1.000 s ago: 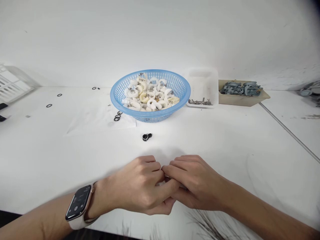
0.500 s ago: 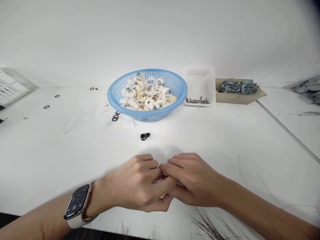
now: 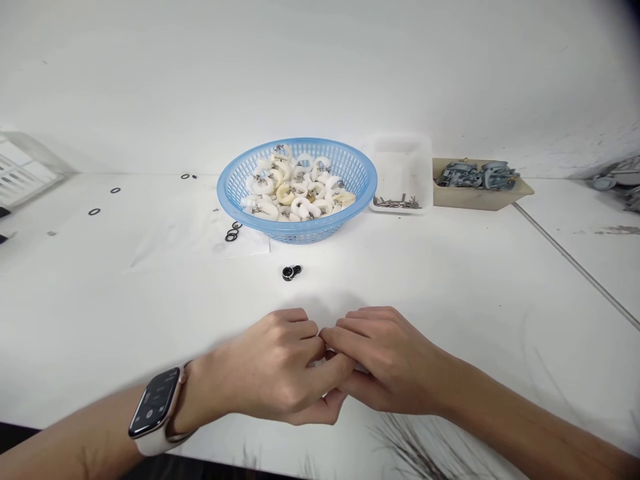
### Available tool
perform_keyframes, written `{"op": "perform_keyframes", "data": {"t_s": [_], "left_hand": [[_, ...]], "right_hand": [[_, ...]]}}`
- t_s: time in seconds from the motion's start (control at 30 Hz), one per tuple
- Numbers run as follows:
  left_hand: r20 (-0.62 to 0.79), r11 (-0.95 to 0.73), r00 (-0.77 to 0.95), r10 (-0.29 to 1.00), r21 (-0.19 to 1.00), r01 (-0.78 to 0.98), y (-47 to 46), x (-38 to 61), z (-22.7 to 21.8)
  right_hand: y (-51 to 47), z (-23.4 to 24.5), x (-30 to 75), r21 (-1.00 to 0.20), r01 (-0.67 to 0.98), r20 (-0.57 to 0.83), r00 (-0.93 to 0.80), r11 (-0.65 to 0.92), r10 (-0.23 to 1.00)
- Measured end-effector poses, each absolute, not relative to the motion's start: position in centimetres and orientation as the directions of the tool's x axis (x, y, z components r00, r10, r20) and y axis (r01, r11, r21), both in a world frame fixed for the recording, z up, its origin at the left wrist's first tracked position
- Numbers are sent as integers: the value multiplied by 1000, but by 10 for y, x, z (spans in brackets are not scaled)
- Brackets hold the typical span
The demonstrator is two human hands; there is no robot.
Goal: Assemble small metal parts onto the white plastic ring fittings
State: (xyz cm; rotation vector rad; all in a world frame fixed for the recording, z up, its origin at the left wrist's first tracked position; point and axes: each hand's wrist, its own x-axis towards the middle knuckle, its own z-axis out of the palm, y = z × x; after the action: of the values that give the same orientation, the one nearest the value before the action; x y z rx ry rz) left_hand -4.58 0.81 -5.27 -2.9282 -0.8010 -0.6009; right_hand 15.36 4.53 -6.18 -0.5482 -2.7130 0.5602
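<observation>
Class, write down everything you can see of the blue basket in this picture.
The blue basket looks like plastic: a round, wide-mouthed bowl with a smooth rim and latticed walls. It stands upright on the white table, heaped with white and yellowish curved parts. Its right rim overlaps the white tray in view; contact is unclear.

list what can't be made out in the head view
Head view: anything between the left hand and right hand, hidden by the hands themselves.
Head view: writing on the watch, too small and blurred.
Head view: rest of the white slotted container, cut off by left edge.
Head view: floor of the blue basket, covered by white pieces.
</observation>
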Motion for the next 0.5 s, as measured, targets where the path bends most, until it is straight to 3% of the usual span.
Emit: {"op": "perform_keyframes", "data": {"t_s": [0.5], "left_hand": [[401,-864,780,481,64,500,7,-43,-54]], "right_hand": [[45,-66,154,-429,288,259,-869,856,422]]}}
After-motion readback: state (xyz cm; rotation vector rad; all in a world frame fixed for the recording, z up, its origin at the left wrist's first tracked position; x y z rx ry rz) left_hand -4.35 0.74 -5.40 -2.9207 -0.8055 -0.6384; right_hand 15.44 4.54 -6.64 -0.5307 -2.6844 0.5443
